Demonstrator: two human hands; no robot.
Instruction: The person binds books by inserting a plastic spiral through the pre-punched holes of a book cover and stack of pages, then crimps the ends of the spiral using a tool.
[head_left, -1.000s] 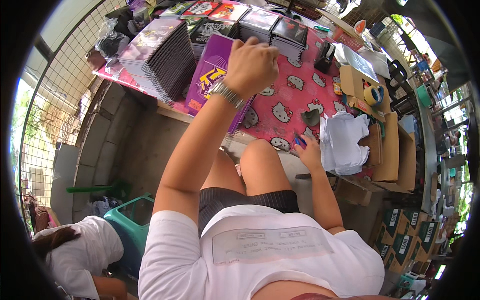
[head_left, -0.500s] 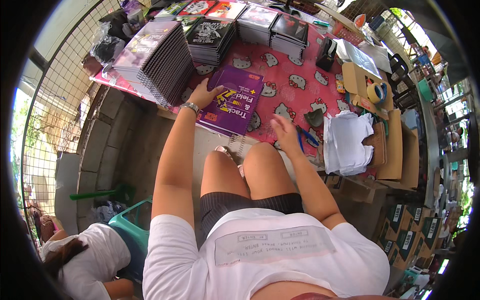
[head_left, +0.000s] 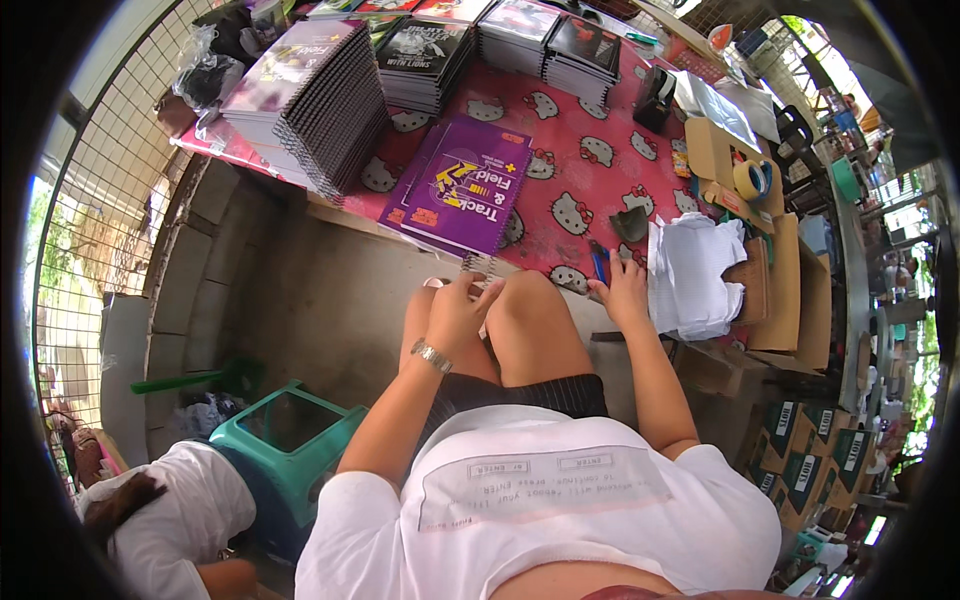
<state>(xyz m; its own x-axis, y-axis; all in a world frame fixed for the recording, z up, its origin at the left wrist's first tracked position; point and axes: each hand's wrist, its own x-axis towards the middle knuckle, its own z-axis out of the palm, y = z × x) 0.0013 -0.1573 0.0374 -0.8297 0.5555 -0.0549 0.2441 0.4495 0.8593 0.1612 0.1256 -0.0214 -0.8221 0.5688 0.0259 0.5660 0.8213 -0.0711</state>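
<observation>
Left hand (head_left: 462,312) rests on my knees, fingers bent, holding nothing I can see. Right hand (head_left: 622,292) lies open by the blue pen (head_left: 597,264). I think the purple notebook (head_left: 466,198) hangs over the table edge (head_left: 345,215); a bump could drop it.

Purple notebook (head_left: 462,196) with yellow print; red cat-patterned tablecloth (head_left: 590,150).

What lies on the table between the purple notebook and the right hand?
In the head view, between the purple notebook and the right hand there is only bare red cat-patterned tablecloth.
</observation>
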